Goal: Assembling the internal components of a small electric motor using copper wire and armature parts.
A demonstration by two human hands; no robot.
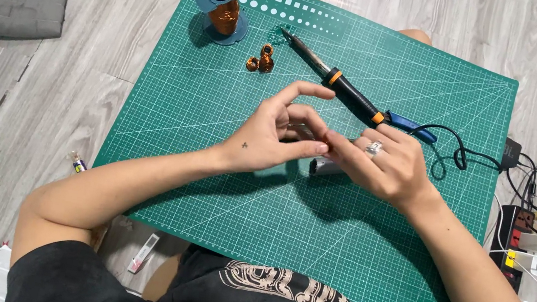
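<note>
- Holding a small grey-white thing between them, both hands meet over the middle of the green cutting mat.
- The left hand is half curled. Its thumb and first finger bend into a ring shape, and the fingertips touch the small thing from the left.
- The right hand is curled too, with a silver ring on one finger. Its fingertips pinch the small thing from the right side.
- The small thing sits right between the two hands, so both are equally near. It looks like a short tube or block, lying mostly left to right. Most of it is hidden by fingers, so I cannot tell just what it is.
- A soldering iron lies on the mat just behind the hands. It is long and thin, with a metal tip, a black handle and orange rings. It slants from upper left down to the right, and the right hand is nearer to it.
- A blue plastic spool of shiny copper wire stands near the far edge of the mat.
- Two little copper coils lie beside the spool.
- A black power strip with cords lies on the wood floor to the right.
</note>
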